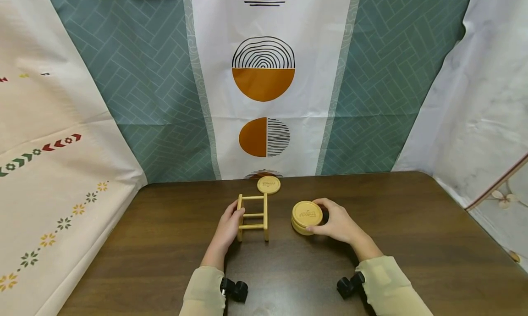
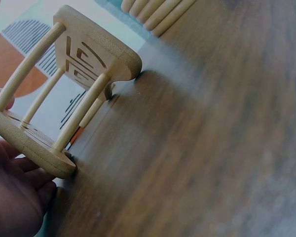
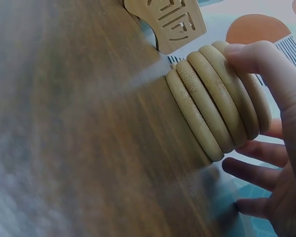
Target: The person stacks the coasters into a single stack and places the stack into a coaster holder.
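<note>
My left hand point(image 1: 224, 228) grips the left side of a small wooden coaster holder point(image 1: 266, 217), which has two flat ends joined by round bars. In the left wrist view the cut-out pattern on its far end panel point(image 2: 121, 57) shows. The holder stands on the table with no coaster between its bars. To its right sits a stack of several round wooden coasters point(image 1: 307, 213), engraved on top. My right hand point(image 1: 340, 222) holds this stack from the right, thumb at the near edge and index finger at the far edge. The right wrist view shows the thumb point(image 3: 259, 57) on the upper coasters.
A single round coaster point(image 1: 269, 185) lies flat behind the holder, near the table's back edge. The dark wooden table point(image 1: 165, 261) meets a patterned cloth point(image 1: 264, 164) at the back, and a cream embroidered cloth point(image 1: 82, 215) hangs along the left. Each wrist carries a small black camera point(image 1: 237, 291).
</note>
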Demonstrator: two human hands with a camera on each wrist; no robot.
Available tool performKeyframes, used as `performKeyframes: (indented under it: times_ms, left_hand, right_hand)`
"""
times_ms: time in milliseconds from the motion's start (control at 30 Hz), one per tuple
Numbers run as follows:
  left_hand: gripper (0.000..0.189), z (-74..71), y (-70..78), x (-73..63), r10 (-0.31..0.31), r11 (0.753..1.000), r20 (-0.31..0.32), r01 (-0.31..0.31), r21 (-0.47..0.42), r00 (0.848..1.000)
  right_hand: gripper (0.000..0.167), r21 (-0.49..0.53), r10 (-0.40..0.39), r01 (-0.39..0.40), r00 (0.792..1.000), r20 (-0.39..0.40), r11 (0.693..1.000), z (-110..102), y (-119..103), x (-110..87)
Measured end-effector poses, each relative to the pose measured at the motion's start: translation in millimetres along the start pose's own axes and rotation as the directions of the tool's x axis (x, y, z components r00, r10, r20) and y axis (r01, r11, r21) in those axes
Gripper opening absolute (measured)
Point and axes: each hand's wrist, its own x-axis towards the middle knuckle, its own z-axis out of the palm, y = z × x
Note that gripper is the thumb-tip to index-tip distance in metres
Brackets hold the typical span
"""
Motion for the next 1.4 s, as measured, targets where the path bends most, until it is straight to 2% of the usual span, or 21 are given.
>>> performKeyframes:
  times_ms: [267,600,867,1200,1400]
  left_hand:
    - [0.054,-0.4,0.7,-0.9,0.005,1.000,0.006,-0.005,-0.005,1.000]
    - [0.054,-0.1,0.2,0.8,-0.006,1.000,0.005,0.006,0.001,1.000]
    - [0.055,-0.5,-0.5,1.8,-0.007,1.000,0.010,0.007,0.007,1.000]
    - [0.055,-0.5,-0.6,1.8,0.001,1.000,0.021,-0.001,-0.006,1.000]
    - [0.055,-0.5,-0.6,1.9,-0.004,1.000,0.022,0.004,-0.007,1.000]
  right_hand:
    - [0.097,0.021,0.013,-0.014,0.999,0.044,1.000,1.0,-3.1,-0.6]
    - [0.097,0.036,0.005,-0.006,0.999,0.036,0.999,3.0,-0.3,0.1]
    - [0.104,0.038,0.001,-0.003,0.998,0.065,0.999,4.3,1.1,0.9]
    - [0.101,0.028,-0.008,0.006,0.998,0.066,1.000,2.3,-1.3,1.1]
    - [0.108,0.044,-0.019,0.015,0.997,0.078,0.999,3.6,-0.4,0.0]
